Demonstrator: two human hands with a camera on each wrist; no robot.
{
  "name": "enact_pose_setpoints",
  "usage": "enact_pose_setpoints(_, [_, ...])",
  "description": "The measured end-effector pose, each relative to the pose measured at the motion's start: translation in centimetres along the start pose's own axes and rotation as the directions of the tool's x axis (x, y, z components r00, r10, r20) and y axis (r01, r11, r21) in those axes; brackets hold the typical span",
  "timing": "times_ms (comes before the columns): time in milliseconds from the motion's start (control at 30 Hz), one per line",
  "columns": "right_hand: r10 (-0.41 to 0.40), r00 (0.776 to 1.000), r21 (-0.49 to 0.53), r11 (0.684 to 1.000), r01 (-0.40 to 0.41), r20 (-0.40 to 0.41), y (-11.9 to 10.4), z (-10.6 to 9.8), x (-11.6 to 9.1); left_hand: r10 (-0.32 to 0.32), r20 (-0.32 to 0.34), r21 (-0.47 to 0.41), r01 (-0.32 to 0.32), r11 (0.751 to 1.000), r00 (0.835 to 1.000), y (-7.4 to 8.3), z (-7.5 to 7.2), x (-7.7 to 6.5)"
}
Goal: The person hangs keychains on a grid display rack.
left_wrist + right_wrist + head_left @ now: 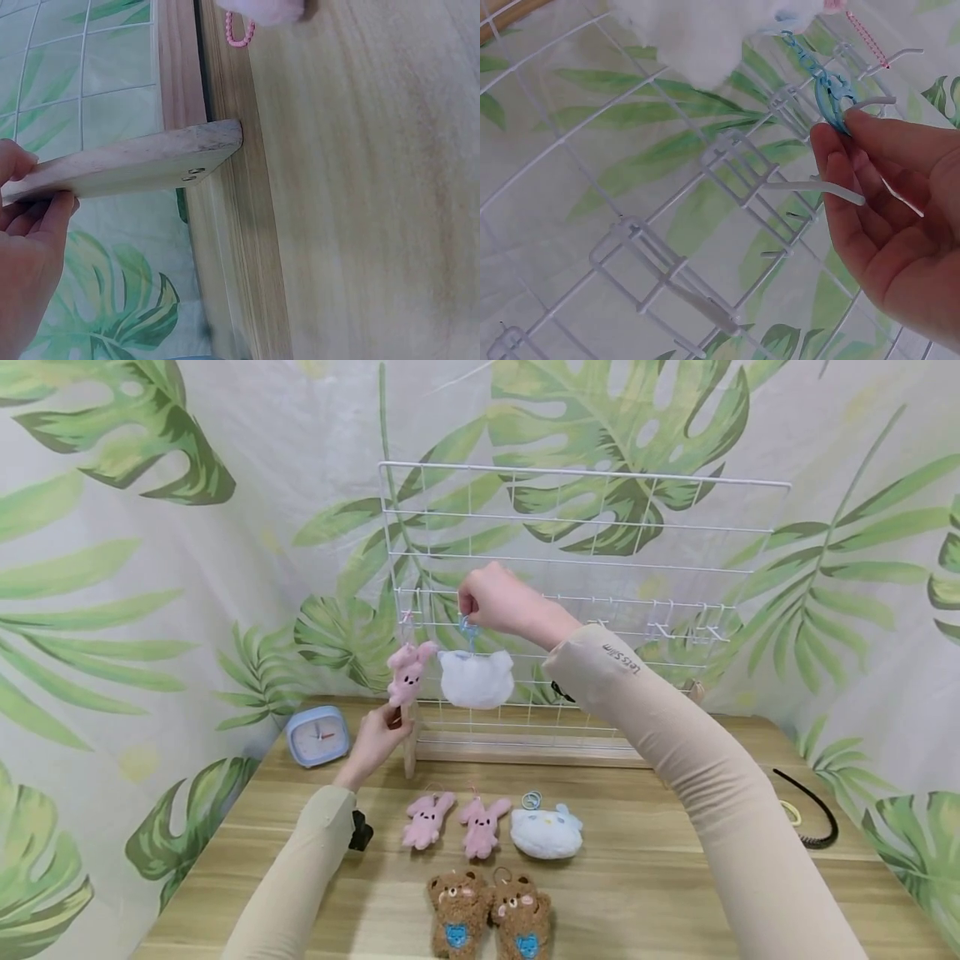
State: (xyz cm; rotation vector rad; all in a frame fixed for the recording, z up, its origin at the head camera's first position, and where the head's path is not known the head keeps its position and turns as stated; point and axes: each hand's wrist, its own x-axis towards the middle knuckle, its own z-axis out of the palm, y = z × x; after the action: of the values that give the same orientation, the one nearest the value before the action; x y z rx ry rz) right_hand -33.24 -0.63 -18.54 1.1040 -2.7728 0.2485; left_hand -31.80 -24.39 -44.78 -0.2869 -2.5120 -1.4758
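Note:
My right hand (504, 597) pinches the blue ring and chain (831, 97) of a white plush keychain (476, 681) in front of the white wire grid rack (585, 562). In the right wrist view the ring is right at a prong of a white hook (814, 187). At the rack's left end, my left hand (375, 737) grips the wooden side post (127, 161) between thumb and fingers. Just above that hand, a pink plush bunny keychain (408, 672) hangs from the rack.
Two pink bunny keychains (424, 822), a white plush keychain (546, 833) and two brown bear plushes (459, 910) lie on the wooden table (660, 877). A blue clock (318, 737) stands left, a black headband (828, 814) lies right. More hooks (663, 628) line the rack's right side.

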Motion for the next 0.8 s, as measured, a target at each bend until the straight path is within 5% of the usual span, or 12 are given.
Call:
enact_pose_setpoints(233, [-0.047, 0.995, 0.054, 0.997, 0.052, -0.087, -0.1, -0.5, -1.7, -0.037, -0.008, -0.005, 0.037, 0.999, 0.999, 0.0, 0.2, 0.2])
enact_pose_setpoints(467, [-0.063, 0.987, 0.260, 0.960, 0.101, -0.151, 0.3, 0.2, -7.5, -0.028, -0.029, -0.002, 0.028, 1.000, 0.999, -0.4, 0.7, 0.4])
enact_pose_setpoints(567, [-0.091, 0.991, 0.323, 0.939, 0.119, -0.101, 1.3, 2.5, -10.3, -0.031, -0.027, -0.007, 0.031, 0.999, 0.999, -0.4, 0.8, 0.3])
enact_pose_setpoints(800, [-0.034, 0.993, 0.433, 0.901, -0.017, 0.110, 5.5, 11.8, -13.9, -0.035, -0.026, 0.014, 0.035, 0.999, 0.999, -0.3, 0.6, 0.3])
